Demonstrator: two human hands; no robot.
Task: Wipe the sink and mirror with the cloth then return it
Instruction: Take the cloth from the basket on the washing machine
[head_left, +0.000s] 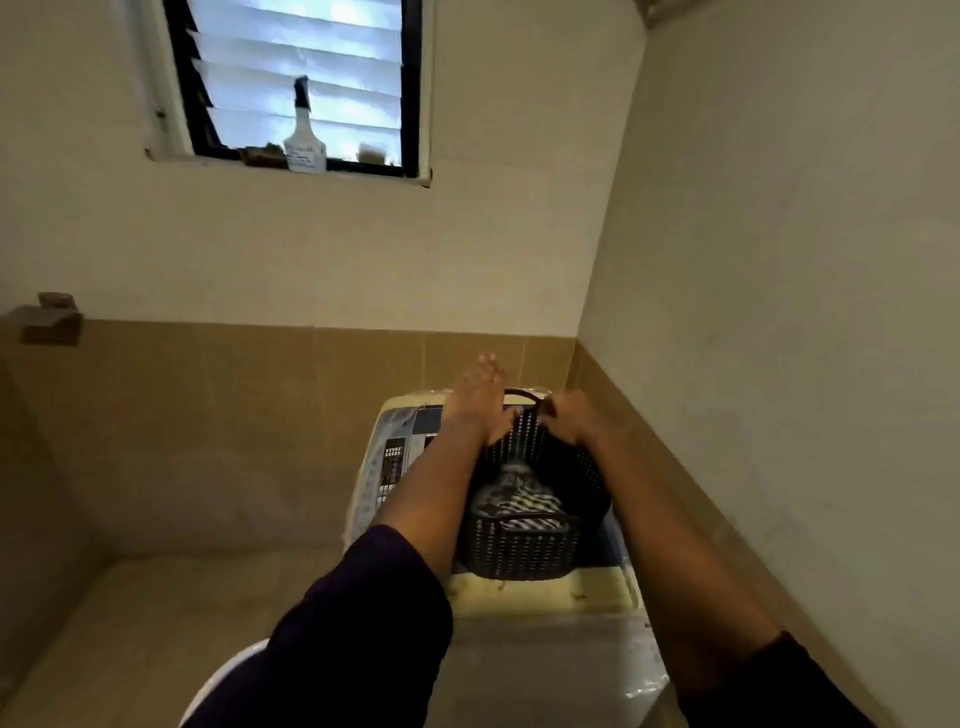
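Note:
A dark perforated basket (519, 551) stands on top of a white washing machine (545, 592) in the corner. Inside it lies a black-and-white striped cloth (519, 501). My left hand (475, 405) reaches over the basket's far left rim, fingers spread and pointing at the wall. My right hand (569, 418) is curled at the basket's far rim by its thin handle; motion blur hides whether it grips it. No sink or mirror is in view.
A louvred window (301, 78) high on the back wall has a white bottle (304, 140) on its sill. The washer's control panel (392, 467) is left of the basket. A white rounded object (228, 675) shows at the bottom left. Walls close in behind and right.

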